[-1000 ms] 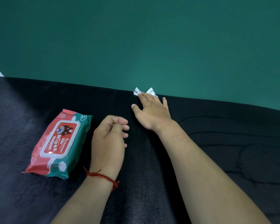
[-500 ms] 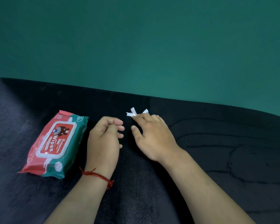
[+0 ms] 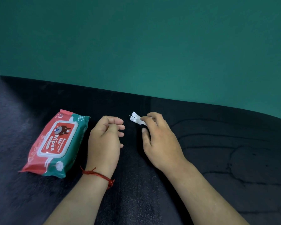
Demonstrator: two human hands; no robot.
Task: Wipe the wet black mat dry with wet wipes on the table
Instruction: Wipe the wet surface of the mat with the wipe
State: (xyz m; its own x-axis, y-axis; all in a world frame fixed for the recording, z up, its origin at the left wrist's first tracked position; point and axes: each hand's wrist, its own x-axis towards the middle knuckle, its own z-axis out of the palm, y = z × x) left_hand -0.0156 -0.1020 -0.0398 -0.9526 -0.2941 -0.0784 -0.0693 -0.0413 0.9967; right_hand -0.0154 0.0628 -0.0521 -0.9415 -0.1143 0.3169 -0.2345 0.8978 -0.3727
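wipe (image 3: 137, 119) drawn nearer; pack (image 3: 55, 143) alongside

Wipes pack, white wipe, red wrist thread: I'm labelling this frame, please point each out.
wipes pack (image 3: 56, 143), head view, on its red lid label.
white wipe (image 3: 136, 119), head view, on its exposed crumpled end.
red thread (image 3: 96, 174), head view, on the strand over the wrist.
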